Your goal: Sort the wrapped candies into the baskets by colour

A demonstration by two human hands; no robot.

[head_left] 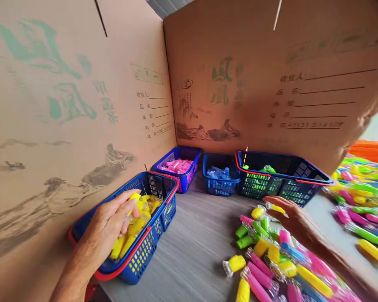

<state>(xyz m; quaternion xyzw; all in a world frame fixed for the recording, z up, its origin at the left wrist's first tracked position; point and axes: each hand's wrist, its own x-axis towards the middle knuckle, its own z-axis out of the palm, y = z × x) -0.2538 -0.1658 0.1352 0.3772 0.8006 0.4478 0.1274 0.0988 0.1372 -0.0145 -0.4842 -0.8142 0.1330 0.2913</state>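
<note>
My left hand (pixel 108 224) hovers over the near blue basket (pixel 138 260), fingers pinched on a yellow wrapped candy (pixel 134 196); the basket holds several yellow candies. My right hand (pixel 291 216) reaches over the mixed candy pile (pixel 271 260) on the grey table, its fingers closed on another yellow wrapped candy (pixel 275 208). The pile has pink, green, yellow and blue wrapped pieces.
Three more blue baskets stand at the back: one with pink candies (pixel 178 165), one with blue candies (pixel 220 174), one with green candies (pixel 280 176). Tall cardboard walls (pixel 66 105) close off the left and back. More candy (pixel 362 197) lies at the right.
</note>
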